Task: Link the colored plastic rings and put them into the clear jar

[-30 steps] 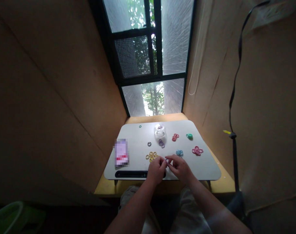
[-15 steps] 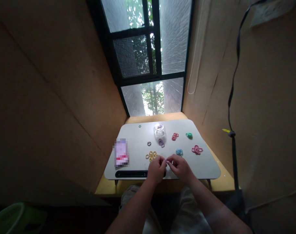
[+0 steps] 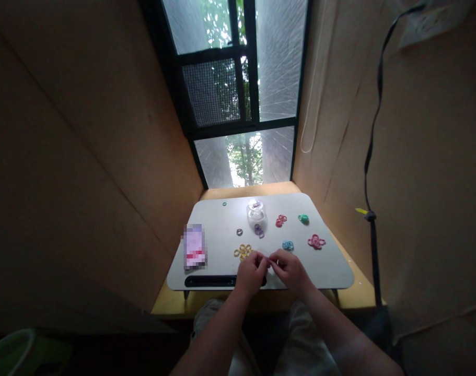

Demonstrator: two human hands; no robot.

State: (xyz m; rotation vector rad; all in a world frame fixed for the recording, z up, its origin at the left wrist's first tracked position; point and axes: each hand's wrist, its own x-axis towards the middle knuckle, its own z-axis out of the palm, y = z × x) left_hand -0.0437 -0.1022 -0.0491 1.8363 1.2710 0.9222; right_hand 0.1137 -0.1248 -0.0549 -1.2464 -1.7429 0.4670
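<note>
1. Left hand (image 3: 252,272): fingers curling, thumb and fingertips pinching a small purplish piece (image 3: 268,260), its shape too small to tell.
2. Right hand (image 3: 291,269): thumb and index fingertips closing on the same piece, meeting the left above the white tabletop (image 3: 218,261)'s near edge.
3. Yellow rings (image 3: 243,252) lying just beside left hand; blue rings (image 3: 288,245) just beyond right.
4. Purple rings (image 3: 259,231) lying by the clear container (image 3: 257,213), farther back.
</note>
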